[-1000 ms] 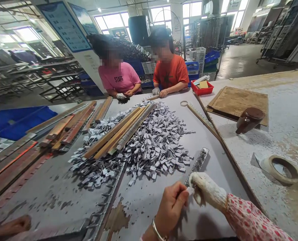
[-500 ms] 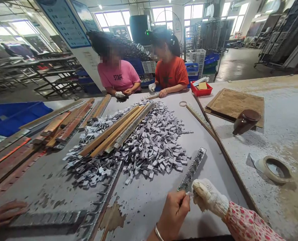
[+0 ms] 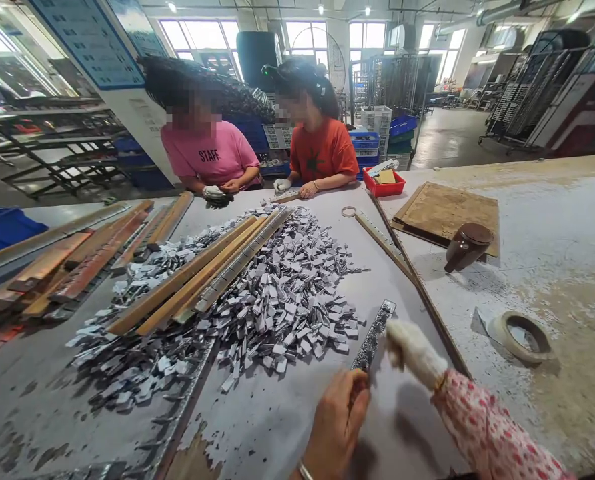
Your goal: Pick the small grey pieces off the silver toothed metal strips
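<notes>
My left hand (image 3: 333,419), bare with a bracelet at the wrist, is closed round the near end of a narrow strip with a dark, speckled, shiny face (image 3: 375,335). The strip's far end points away over the table. Just right of the strip is my right hand (image 3: 413,352) in a white knitted glove, its fingers curled and slightly blurred. Whether anything sits in those fingers is hidden. Beyond both hands spreads a big heap of small grey-white flat pieces (image 3: 282,313). Several long wooden bars (image 3: 192,277) lie across the heap.
More slotted bars (image 3: 100,250) are stacked at the left. On the right lie a tape roll (image 3: 502,333), a brown lidded cup (image 3: 470,243), boards (image 3: 447,213) and a red tray (image 3: 390,188). Two people (image 3: 217,153) work across the table. A long edge strip (image 3: 435,313) runs along the right.
My hands have come apart: the gloved right hand lifted away from the left, which had been pinching a small pale piece beside it. The view has turned right, and a hand at lower left has left it.
</notes>
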A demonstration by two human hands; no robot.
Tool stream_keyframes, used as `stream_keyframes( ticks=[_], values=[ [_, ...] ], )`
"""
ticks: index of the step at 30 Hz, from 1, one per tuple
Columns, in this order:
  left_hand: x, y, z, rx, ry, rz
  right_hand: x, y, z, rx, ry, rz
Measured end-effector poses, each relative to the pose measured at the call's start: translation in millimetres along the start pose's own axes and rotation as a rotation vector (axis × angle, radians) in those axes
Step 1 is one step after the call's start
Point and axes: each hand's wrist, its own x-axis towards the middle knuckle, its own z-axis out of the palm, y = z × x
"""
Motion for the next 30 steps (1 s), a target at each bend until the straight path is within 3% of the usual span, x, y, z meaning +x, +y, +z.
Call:
stream_keyframes(
  ticks=[2, 3, 6, 9, 14, 20, 25, 30],
  values=[
    [2.6, -4.9, -1.3, 0.146, -0.095, -0.070, 28.7, -9.2, -28.0, -0.266, 0.175, -0.036],
    [3.6, -8.5, 0.2, 0.242, -0.151, -0.112, 42.2, -12.3, -39.1, -0.459, 0.196, -0.042],
    [5.6, -22.0, 10.5, 0.505, -0.209, -0.185, 72.4, -17.3, -53.8, -1.172, 0.117, -0.023],
    [6.9, -35.3, 20.9, 0.666, -0.149, -0.145, 86.7, -21.5, -45.7, -1.467, 0.050, 0.033],
    [8.5, -46.8, 28.1, 0.725, -0.127, -0.133, 100.2, -32.5, -27.9, -1.499, -0.047, 0.111],
    [7.1, -48.6, 28.2, 0.692, -0.149, -0.149, 112.6, -31.8, -26.2, -1.479, -0.122, 0.151],
    [9.9, -34.5, 24.1, 0.664, -0.225, -0.194, 107.6, -21.1, -27.0, -1.335, -0.031, 0.150],
    [3.1, -29.5, 9.6, 0.588, -0.279, -0.189, 95.7, -15.2, -38.2, -0.971, 0.121, 0.131]
  ],
)
